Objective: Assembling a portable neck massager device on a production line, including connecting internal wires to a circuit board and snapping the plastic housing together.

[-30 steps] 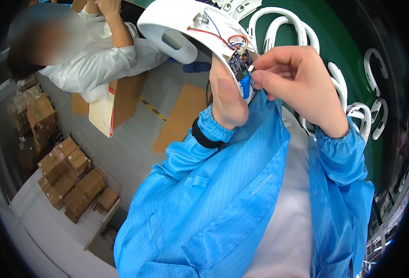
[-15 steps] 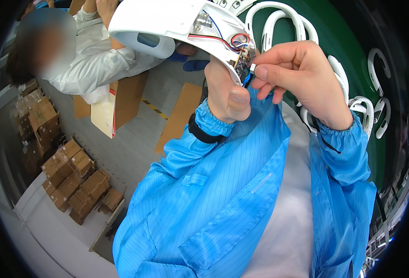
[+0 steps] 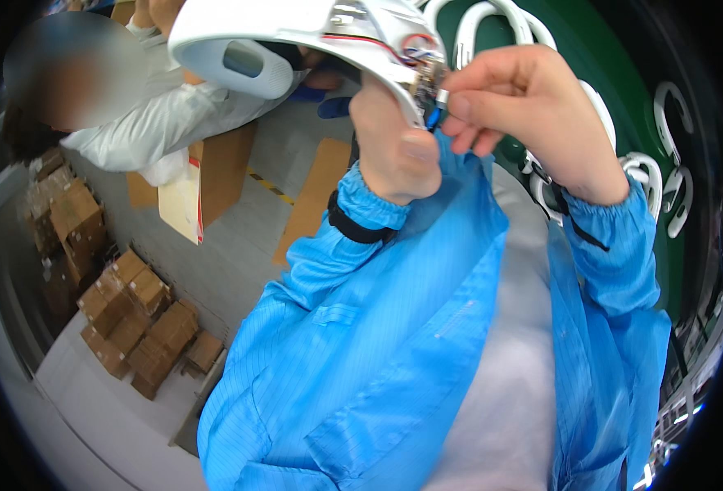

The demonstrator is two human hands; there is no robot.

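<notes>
Housing [image 3: 300, 23], white and curved, sits in the left hand [image 3: 394, 155], closed around its lower edge, while the right hand [image 3: 537, 114] pinches an apparent small white connector [image 3: 442, 96] by the circuit board [image 3: 425, 82], wiring work, I'd judge, calling for steady alignment.

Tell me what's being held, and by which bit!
The left grip holds the curved white shell by its end near the circuit board. The right grip pinches a small white connector; which part is too small to tell.
</notes>
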